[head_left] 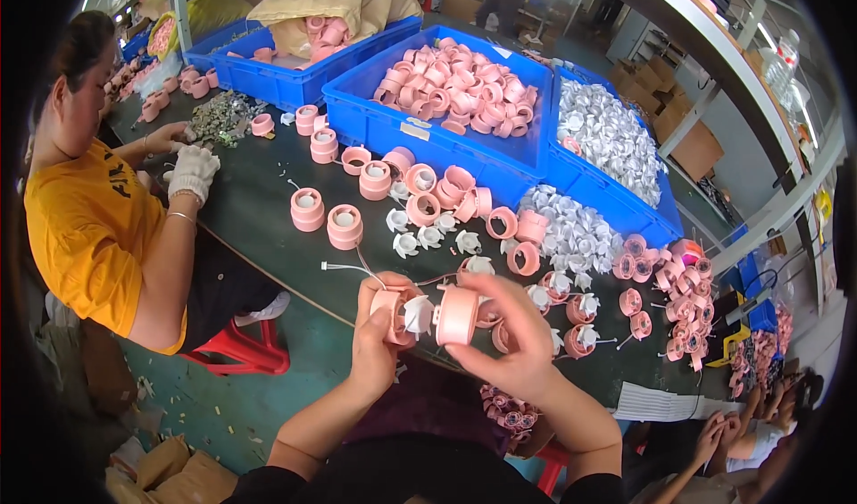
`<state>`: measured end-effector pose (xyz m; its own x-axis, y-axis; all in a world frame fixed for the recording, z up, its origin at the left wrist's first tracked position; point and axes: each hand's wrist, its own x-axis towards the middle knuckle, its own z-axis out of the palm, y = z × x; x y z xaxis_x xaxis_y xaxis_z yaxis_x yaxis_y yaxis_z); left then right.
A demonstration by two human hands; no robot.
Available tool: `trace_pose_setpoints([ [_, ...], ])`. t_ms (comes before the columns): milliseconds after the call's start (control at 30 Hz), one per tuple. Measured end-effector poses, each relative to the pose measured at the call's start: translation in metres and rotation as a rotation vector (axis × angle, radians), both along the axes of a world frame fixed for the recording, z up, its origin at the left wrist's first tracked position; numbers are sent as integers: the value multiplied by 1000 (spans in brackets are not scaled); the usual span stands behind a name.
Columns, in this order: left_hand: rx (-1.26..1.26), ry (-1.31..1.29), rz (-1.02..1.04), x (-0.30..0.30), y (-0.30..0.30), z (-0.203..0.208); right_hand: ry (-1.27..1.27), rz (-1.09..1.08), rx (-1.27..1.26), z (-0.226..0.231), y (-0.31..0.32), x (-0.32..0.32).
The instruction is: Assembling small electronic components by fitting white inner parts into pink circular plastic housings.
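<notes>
My left hand (373,348) grips a pink round housing (387,315) with a white bladed fan wheel (417,314) on its right side. Close to the fan wheel, my right hand (516,343) pinches a pink cylindrical cover (458,315) between thumb and fingers. The cover and the fan wheel face each other, and I cannot tell if they touch. A thin wire with a white plug (325,266) trails away from my left hand. Just beyond my hands, several white fan wheels (405,244) and pink rings (523,258) lie on the dark table (268,209).
Blue crates hold pink shells (455,84) and white fan wheels (607,129). Small pink motor units (687,303) are heaped at right. A co-worker in a yellow shirt (98,227) sits at left, wearing a white glove (194,172). A metal shelf post (759,223) stands at right.
</notes>
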<state>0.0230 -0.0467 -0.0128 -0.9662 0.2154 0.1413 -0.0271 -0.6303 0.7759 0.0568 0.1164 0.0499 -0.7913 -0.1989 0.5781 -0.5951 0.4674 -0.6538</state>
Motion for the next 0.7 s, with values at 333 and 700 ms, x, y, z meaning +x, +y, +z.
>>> trace_pose_setpoints([
  [333, -71, 146, -36, -18, -2, -9, 40, 74, 84, -13, -19, -27],
  [700, -89, 266, 15, -28, -12, -17, 30, 75, 68, -12, -25, -31],
])
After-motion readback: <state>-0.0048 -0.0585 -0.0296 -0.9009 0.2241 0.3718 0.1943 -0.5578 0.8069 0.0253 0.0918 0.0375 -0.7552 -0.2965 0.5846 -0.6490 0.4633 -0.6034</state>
